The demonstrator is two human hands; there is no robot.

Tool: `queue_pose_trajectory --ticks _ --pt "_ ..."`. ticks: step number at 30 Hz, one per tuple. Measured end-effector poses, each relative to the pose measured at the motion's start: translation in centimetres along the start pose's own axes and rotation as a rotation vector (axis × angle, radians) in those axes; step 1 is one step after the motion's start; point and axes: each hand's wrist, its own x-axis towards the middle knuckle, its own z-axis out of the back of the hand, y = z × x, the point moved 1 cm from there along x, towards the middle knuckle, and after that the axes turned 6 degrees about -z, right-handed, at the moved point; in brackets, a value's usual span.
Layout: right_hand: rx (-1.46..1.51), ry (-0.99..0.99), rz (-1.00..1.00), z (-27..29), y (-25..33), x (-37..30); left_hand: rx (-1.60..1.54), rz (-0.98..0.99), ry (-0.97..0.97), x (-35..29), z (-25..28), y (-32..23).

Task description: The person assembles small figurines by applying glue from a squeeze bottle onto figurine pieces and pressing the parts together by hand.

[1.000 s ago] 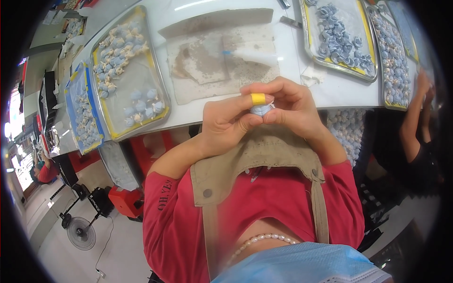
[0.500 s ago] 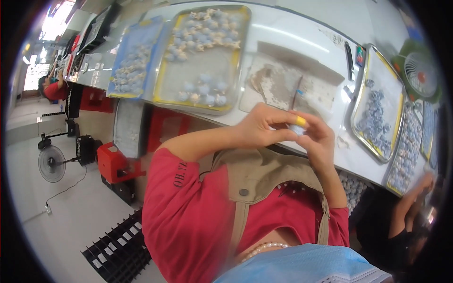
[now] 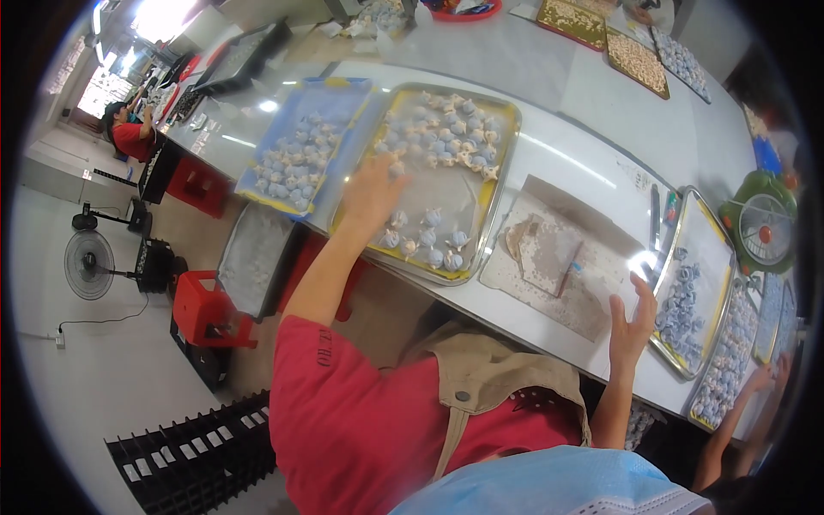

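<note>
My left hand [image 3: 371,196] reaches over the left side of a yellow-rimmed metal tray [image 3: 491,202]. Its thumb and fingers look apart, next to a cluster of small blue-and-cream figurines [image 3: 459,129]; whether a fingertip touches one is hard to see. More of these figurines [image 3: 429,238] sit in the tray's near part. Held over the table's front edge, my right hand [image 3: 633,324] is open, fingers spread and nothing in them. Between my hands lies an open cardboard box [image 3: 549,313], stained inside, with a thin dark stick-like tool [image 3: 569,273] that has a blue band.
At left stands a blue tray [image 3: 273,142] of similar figurines. On the right are a metal tray [image 3: 708,300] of blue pieces, another figurine-filled tray [image 3: 725,365] and a green fan [image 3: 762,227]. Another person's arms [image 3: 738,408] reach in at far right. Red stools [image 3: 206,300] stand left.
My hands were together above the table, holding a small blue piece. They have parted: left over the figurine tray, right empty near the box. The view has also shifted, showing more table behind.
</note>
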Motion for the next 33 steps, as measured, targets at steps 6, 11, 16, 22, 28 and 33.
queue_pose_trajectory --ticks 6,11,16,22,28,33 --pt "-0.010 0.281 -0.204 -1.3 -1.3 -0.2 -0.039 -0.109 -0.102 1.6 -1.8 1.0" --pt "-0.160 0.200 0.029 -2.4 -1.4 -0.3 -1.455 0.204 0.061 -2.1 -1.8 -8.5" --pt "-0.045 0.243 -0.024 -2.6 -1.8 -0.6 -1.899 0.280 0.732 -8.6 -4.1 -16.6" --pt "0.116 0.217 -0.176 -1.8 -3.8 -2.1 -2.007 0.499 1.092 -11.7 -4.6 -22.2" --pt "0.504 0.134 -0.404 1.9 -3.6 -3.7 -1.822 0.371 0.925 -11.6 -4.7 -22.0" --pt "0.618 0.132 -0.447 3.9 -2.9 -4.8 -1.715 0.328 0.835 -11.6 -4.6 -22.4"
